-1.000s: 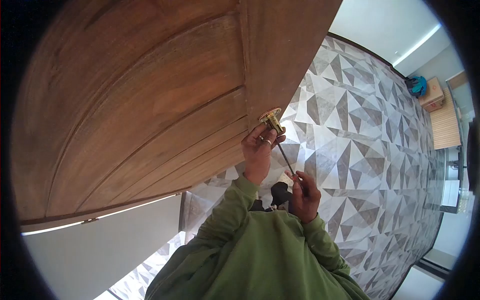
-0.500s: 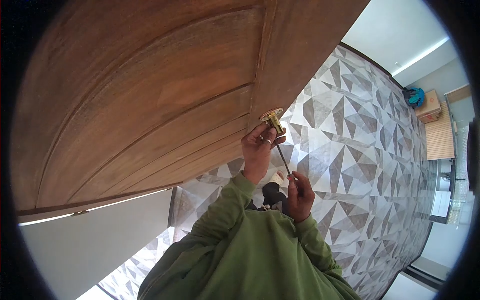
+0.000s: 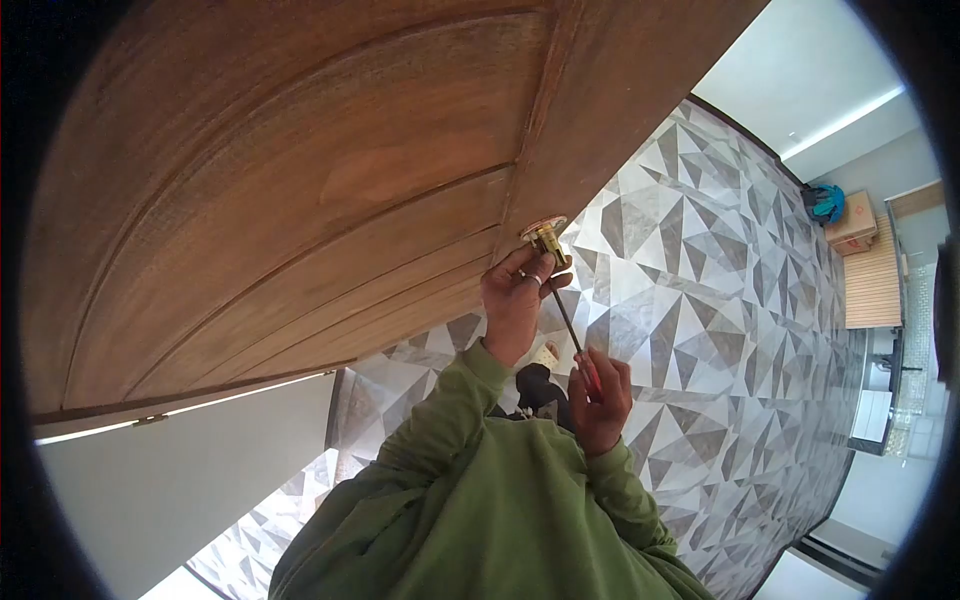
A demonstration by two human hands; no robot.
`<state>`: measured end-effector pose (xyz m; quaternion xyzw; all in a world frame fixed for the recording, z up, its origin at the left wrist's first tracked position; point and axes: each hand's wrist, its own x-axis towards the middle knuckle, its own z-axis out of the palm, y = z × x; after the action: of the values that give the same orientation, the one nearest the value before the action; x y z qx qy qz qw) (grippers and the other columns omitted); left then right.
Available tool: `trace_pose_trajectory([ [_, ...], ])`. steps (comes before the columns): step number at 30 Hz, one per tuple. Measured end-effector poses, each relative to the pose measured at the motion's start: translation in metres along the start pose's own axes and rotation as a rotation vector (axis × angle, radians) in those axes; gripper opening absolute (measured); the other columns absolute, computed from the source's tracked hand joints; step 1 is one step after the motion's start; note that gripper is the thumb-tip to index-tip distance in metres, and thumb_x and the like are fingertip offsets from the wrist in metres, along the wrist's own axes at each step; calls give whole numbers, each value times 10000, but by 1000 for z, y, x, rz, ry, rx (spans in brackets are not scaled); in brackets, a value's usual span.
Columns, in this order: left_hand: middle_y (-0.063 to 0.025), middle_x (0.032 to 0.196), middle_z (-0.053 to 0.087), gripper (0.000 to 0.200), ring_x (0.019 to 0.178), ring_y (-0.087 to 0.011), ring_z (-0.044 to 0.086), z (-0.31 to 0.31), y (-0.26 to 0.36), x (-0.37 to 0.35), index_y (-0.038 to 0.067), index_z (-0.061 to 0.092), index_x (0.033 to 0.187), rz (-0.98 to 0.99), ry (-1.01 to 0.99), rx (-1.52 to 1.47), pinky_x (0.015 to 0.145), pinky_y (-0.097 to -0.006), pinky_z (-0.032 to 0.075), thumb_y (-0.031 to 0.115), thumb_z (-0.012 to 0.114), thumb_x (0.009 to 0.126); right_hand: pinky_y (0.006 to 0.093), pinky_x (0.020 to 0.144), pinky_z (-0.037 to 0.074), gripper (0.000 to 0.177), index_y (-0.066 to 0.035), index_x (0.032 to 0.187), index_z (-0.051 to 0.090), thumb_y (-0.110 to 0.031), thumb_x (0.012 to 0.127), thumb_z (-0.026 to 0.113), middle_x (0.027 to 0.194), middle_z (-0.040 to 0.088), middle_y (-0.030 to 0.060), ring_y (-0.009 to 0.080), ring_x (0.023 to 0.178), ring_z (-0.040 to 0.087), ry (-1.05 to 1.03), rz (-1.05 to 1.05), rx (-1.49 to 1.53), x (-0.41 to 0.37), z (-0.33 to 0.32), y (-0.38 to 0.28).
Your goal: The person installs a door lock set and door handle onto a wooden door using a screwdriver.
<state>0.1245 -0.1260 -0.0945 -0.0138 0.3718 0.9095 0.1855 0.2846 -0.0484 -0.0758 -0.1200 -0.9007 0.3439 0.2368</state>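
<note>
A brass door lock fitting (image 3: 546, 240) projects from the edge area of a brown wooden door (image 3: 400, 130). My left hand (image 3: 515, 300), with a ring on one finger, has its fingers closed on the fitting's lower part. Below it, my right hand (image 3: 600, 405) is wrapped round the red handle of a screwdriver (image 3: 568, 325). The thin shaft points up toward the fitting, and its tip is hidden by the left fingers.
Geometric-patterned floor tiles (image 3: 700, 320) spread to the right of the door. A cardboard box (image 3: 852, 222) and a blue bag (image 3: 824, 203) stand at the far right. At the lower left is a white panel (image 3: 190, 480).
My right hand has shifted its hold on the screwdriver, and more of the red handle shows. My left hand stays at the fitting. The view has moved slightly.
</note>
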Motion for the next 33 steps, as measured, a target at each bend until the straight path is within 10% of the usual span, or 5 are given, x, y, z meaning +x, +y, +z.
trace_pose_trajectory([
  [7, -108, 1037, 646, 171, 977, -257, 655, 3, -2, 0, -16, 612, 1071, -3, 28, -42, 773, -337, 576, 47, 557, 922, 234, 565, 451, 267, 20, 1074, 606, -69, 830, 668, 844, 586, 104, 168, 729, 577, 167, -23, 231, -7, 4, 7],
  [9, -118, 1033, 647, 147, 978, -268, 655, 3, -7, -2, -12, 611, 1045, 37, 41, -178, 788, -349, 575, 35, 551, 920, 226, 547, 448, 208, 5, 1027, 609, -129, 872, 646, 907, 614, 83, 128, 684, 554, 96, 743, 598, -1, -8, -18],
  [15, -132, 1035, 640, 117, 1010, -291, 642, -8, 0, 2, -8, 607, 1014, -76, -70, -218, 849, -373, 562, 35, 555, 918, 195, 490, 442, 321, 15, 1130, 540, -93, 851, 656, 1045, 610, 131, 86, 641, 558, -130, 1071, 1396, 12, -24, -10],
  [25, -117, 967, 646, 45, 976, -263, 645, -5, 13, 5, 8, 604, 915, -215, -38, -193, 838, -378, 560, 50, 589, 908, 222, 500, 418, 160, 18, 960, 560, -77, 854, 634, 709, 541, 36, 70, 579, 501, 72, 247, 324, 1, -14, -19],
  [33, -115, 997, 648, 146, 999, -287, 648, -11, 11, 12, -5, 627, 1018, -143, -92, -158, 842, -351, 574, 76, 614, 898, 239, 475, 365, 177, 19, 1038, 558, -104, 913, 582, 746, 541, 17, 75, 536, 443, -251, 835, 947, 2, -24, -13],
])
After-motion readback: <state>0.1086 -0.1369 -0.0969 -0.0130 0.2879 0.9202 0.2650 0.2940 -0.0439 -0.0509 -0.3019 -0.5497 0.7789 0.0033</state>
